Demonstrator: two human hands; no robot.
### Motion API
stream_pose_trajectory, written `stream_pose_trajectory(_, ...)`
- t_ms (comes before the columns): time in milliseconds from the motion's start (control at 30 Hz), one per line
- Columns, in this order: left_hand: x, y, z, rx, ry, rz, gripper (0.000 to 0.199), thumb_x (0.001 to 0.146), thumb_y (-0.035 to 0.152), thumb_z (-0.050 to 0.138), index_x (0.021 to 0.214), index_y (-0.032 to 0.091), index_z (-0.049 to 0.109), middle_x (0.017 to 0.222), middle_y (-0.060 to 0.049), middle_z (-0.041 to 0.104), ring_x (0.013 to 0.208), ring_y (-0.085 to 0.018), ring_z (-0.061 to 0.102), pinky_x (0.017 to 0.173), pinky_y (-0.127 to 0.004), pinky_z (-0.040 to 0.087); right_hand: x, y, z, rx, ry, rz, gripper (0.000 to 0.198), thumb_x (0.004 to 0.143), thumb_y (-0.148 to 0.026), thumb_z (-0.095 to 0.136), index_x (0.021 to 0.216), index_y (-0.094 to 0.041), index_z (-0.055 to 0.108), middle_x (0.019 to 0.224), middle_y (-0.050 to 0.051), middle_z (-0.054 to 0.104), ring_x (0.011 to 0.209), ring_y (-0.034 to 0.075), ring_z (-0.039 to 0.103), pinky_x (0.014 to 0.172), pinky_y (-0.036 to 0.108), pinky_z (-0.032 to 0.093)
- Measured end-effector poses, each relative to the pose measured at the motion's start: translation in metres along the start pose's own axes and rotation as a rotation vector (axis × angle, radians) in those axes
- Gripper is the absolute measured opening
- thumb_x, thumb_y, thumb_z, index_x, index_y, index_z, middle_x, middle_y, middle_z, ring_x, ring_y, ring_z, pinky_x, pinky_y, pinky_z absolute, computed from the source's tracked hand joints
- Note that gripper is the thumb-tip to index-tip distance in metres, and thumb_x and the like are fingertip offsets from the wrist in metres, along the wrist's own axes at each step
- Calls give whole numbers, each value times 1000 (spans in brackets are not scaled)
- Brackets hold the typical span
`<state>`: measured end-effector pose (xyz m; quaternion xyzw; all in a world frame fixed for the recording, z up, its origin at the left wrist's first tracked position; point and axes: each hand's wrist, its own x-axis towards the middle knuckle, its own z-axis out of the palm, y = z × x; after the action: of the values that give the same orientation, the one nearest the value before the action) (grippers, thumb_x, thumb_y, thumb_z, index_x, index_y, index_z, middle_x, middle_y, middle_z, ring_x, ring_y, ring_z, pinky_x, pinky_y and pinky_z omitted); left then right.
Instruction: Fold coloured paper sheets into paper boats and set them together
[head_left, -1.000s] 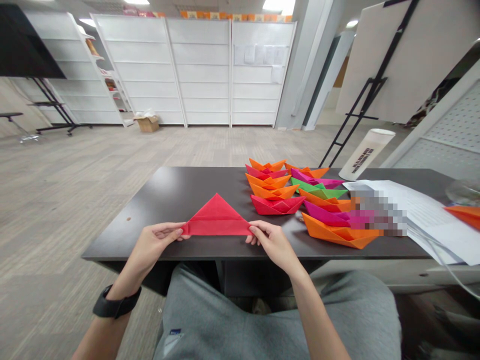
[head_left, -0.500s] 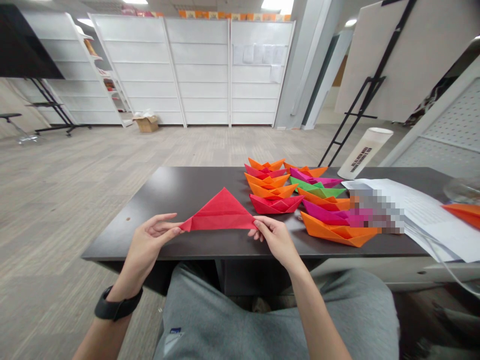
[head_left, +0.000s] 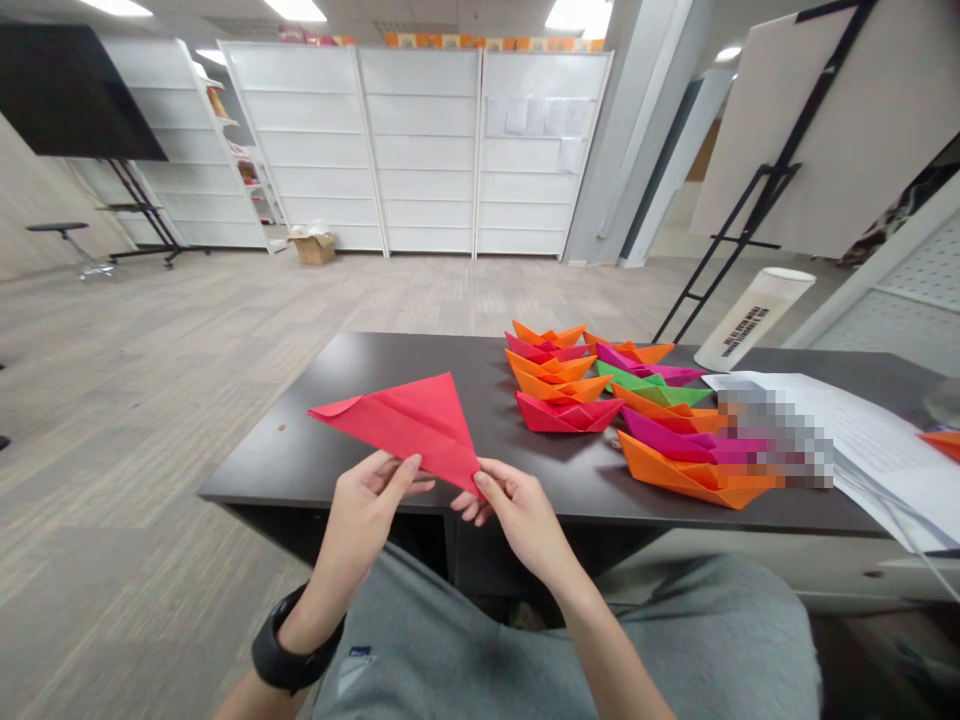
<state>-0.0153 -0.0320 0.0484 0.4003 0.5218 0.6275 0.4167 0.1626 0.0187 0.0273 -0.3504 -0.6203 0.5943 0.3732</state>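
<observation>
A red sheet of folded paper (head_left: 420, 420), triangular in outline, is held up above the near side of the dark table (head_left: 300, 440). My left hand (head_left: 375, 490) pinches its lower edge between thumb and fingers. At its lower right corner, my right hand (head_left: 510, 505) grips the paper the same way. Long creases run across the paper, and its far left tip points away from my hands. To the right stand folded paper boats in two rows, the nearest red boat (head_left: 570, 412) and a large orange boat (head_left: 694, 470) among them.
White paper sheets (head_left: 862, 440) lie on the right of the table, partly under a blurred patch. A white cylinder (head_left: 754, 318) leans behind them. Beyond the table are a cardboard box (head_left: 313, 248), white shelving (head_left: 420, 150) and a black stand (head_left: 739, 240).
The red paper has turned, its right corner dropping and its left side rising. My left hand has shifted from the left corner to the lower edge, nearer my right hand.
</observation>
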Motion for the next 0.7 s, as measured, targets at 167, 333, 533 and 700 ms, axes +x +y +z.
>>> stream_pose_trajectory(167,-7,14,-3,101,40,17,24,78,36,76,89,15,70,78,-3,75,70,-19,72,72,-31,62,-18,-12,8,-499,404,-336,49,99,-34,47,147,-24,43,131,13,53,116,25,58,93,41,53)
stream_pose_trajectory(333,-18,24,0,123,-167,-20,18,82,31,72,91,17,67,81,-2,73,67,-16,68,67,-26,58,-33,-25,23,-510,109,-360,54,97,-29,53,150,-23,40,101,6,55,89,19,59,86,33,53)
stream_pose_trajectory(533,-19,17,5,22,-269,-57,17,84,31,71,87,18,61,81,1,65,74,-13,64,69,-23,53,-29,-29,28,-349,-52,-251,31,99,-29,54,127,-21,61,88,1,54,78,15,53,74,28,46)
stream_pose_trajectory(700,-15,12,5,17,-263,-71,21,86,34,71,83,17,60,79,1,63,72,-12,59,68,-21,50,-27,-28,27,-233,-87,-272,17,100,-28,52,94,-19,65,82,-1,53,74,13,50,68,25,40)
